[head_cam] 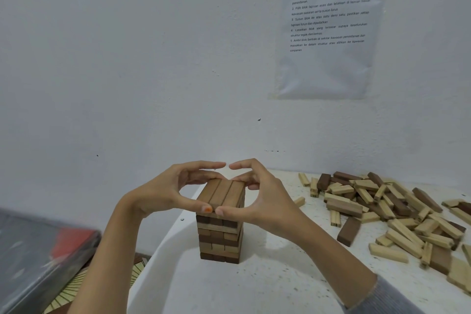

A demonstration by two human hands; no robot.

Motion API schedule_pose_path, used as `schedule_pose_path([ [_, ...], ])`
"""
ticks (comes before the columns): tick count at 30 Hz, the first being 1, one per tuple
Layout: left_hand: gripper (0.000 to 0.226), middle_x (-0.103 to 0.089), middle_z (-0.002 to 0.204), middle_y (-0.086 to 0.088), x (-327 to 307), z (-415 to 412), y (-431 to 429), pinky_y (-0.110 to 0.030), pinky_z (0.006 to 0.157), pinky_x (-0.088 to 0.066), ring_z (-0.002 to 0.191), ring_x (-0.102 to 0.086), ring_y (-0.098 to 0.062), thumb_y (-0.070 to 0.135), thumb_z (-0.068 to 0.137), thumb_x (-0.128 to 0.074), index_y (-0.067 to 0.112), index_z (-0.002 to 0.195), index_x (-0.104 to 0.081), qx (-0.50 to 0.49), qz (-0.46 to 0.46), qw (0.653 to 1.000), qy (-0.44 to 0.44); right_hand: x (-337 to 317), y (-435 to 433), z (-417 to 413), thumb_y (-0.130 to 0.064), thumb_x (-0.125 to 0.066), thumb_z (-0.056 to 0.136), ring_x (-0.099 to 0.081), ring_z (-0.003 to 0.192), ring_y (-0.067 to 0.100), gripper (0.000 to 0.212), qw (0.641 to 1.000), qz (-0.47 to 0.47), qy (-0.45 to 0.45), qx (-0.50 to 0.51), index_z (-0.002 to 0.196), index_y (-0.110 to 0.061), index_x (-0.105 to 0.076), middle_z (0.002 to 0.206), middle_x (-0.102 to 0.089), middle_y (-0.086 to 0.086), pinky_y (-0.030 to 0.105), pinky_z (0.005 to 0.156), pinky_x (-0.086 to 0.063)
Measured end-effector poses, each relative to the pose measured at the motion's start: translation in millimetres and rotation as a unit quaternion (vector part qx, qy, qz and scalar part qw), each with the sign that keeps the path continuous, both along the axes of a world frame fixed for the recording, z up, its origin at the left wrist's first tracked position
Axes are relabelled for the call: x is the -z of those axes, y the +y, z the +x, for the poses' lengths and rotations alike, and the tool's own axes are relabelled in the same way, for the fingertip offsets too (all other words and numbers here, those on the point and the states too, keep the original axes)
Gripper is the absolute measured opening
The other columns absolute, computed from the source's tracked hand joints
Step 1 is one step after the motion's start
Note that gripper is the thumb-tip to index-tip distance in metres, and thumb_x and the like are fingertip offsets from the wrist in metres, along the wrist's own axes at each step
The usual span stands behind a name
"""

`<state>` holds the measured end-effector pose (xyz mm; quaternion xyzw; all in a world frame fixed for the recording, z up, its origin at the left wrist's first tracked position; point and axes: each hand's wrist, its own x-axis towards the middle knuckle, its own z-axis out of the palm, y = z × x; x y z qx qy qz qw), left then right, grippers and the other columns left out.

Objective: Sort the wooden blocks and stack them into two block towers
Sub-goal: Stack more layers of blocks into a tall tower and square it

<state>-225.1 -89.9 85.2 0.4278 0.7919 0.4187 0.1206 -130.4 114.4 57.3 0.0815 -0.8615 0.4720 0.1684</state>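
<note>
A tower of brown wooden blocks [220,234] stands several layers high on the white table [254,288]. Its top layer [224,192] is three mid-brown blocks laid side by side. My left hand [163,191] and my right hand [265,201] cup this layer from either side. Both thumbs press the near ends of the blocks and the curled fingers reach round to the far ends. The index fingers arch above and almost meet. To the right lies a loose pile of light and dark blocks [382,206].
A single dark brown block [349,231] lies between tower and pile. A printed sheet [328,33] hangs on the white wall. The table's left edge runs close to the tower. Beyond it sit a dark wrapped object [38,257] and a patterned mat [68,296].
</note>
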Motion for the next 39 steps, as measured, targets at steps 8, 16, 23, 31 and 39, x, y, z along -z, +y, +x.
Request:
schedule_pose_path([
  [8, 0.079, -0.059, 0.129, 0.004, 8, 1, -2, -0.030, 0.105, -0.044, 0.126, -0.051, -0.015, 0.022, 0.071, -0.081, 0.034, 0.140, -0.044, 0.012, 0.002, 0.999, -0.045, 5, 2, -2, -0.043, -0.088, 0.062, -0.049, 0.116, 0.003, 0.076, 1.000, 0.002, -0.008, -0.015, 0.122, -0.047, -0.042, 0.115, -0.059, -0.012, 0.018, 0.094, -0.039],
  [16, 0.082, -0.062, 0.125, -0.001, 10, 0, -1, -0.030, 0.102, -0.046, 0.122, -0.055, -0.019, 0.009, 0.072, -0.078, 0.031, 0.142, -0.040, 0.008, 0.015, 0.998, -0.057, 9, 1, -4, -0.044, -0.089, 0.061, -0.051, 0.115, 0.008, 0.081, 1.000, 0.004, 0.004, -0.010, 0.126, -0.046, -0.040, 0.110, -0.063, -0.012, 0.025, 0.098, -0.042],
  [23, 0.082, -0.062, 0.125, 0.000, 12, -2, 0, -0.029, 0.099, -0.048, 0.122, -0.055, -0.018, 0.011, 0.071, -0.079, 0.032, 0.141, -0.041, 0.012, 0.023, 0.998, -0.061, 10, 0, -4, -0.044, -0.089, 0.060, -0.052, 0.114, 0.008, 0.081, 1.000, 0.003, 0.004, -0.001, 0.125, -0.045, -0.041, 0.111, -0.063, -0.010, 0.024, 0.097, -0.042],
  [31, 0.100, -0.052, 0.139, 0.010, 15, -5, -4, -0.030, 0.106, -0.043, 0.130, -0.048, -0.013, 0.039, 0.064, -0.084, 0.039, 0.146, -0.027, 0.026, 0.024, 0.996, -0.076, -2, 1, 4, -0.062, -0.081, 0.059, -0.040, 0.125, 0.005, 0.099, 0.998, 0.012, -0.056, -0.024, 0.140, -0.051, -0.024, 0.133, -0.047, -0.012, 0.027, 0.103, -0.037],
  [39, 0.084, -0.048, 0.144, 0.008, 6, 13, 5, -0.032, 0.116, -0.028, 0.133, -0.044, -0.005, 0.077, 0.081, -0.039, 0.025, 0.147, -0.032, -0.118, 0.276, 0.945, -0.130, -18, -1, 21, -0.056, -0.027, 0.098, -0.027, 0.143, 0.014, 0.056, 0.971, -0.219, -0.094, 0.018, 0.150, -0.035, -0.023, 0.156, -0.029, -0.007, 0.033, 0.102, -0.019],
])
